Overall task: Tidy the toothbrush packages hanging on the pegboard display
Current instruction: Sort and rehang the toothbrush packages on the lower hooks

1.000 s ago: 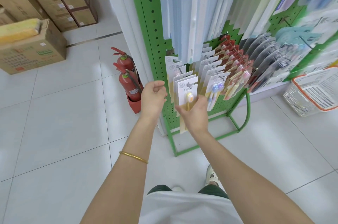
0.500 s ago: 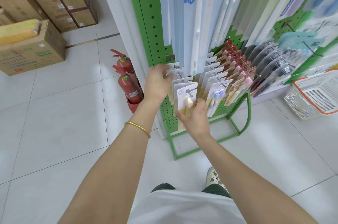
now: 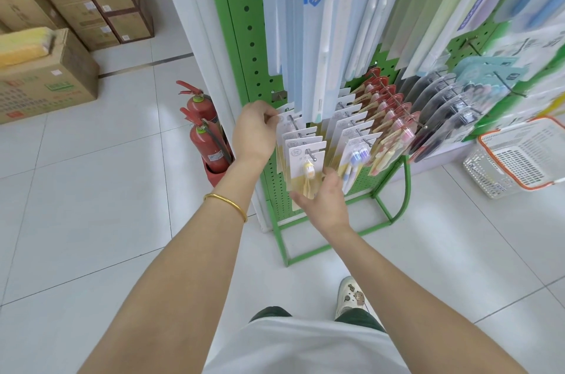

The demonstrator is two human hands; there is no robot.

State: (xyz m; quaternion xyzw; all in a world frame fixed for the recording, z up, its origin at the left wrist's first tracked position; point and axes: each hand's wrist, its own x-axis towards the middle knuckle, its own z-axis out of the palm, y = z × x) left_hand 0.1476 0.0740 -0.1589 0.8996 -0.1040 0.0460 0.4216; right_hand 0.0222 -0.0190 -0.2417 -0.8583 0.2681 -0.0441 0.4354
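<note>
A green pegboard display (image 3: pixel 244 22) carries rows of toothbrush packages on hooks. The lowest left hook holds several white cards with yellow toothbrushes (image 3: pixel 305 156). My left hand (image 3: pixel 255 132) pinches the top corner of the rearmost card in that row. My right hand (image 3: pixel 324 198) is under the front card, its fingers spread against the lower end of the stack. To the right hang cards with blue and purple brushes (image 3: pixel 356 153), red-topped packs (image 3: pixel 388 117) and dark packs (image 3: pixel 443 117). Long white and blue packages (image 3: pixel 324 22) hang above.
Two red fire extinguishers (image 3: pixel 208 135) stand on the tiled floor left of the stand. Cardboard boxes (image 3: pixel 46 80) are stacked at the far left. A white basket with an orange rim (image 3: pixel 519 156) sits on the floor at right. My shoe (image 3: pixel 348 297) is near the stand's green base frame (image 3: pixel 336 245).
My left hand rose from beside the front card to the back of the row and took hold of the rear card's top. My right hand stayed under the front cards.
</note>
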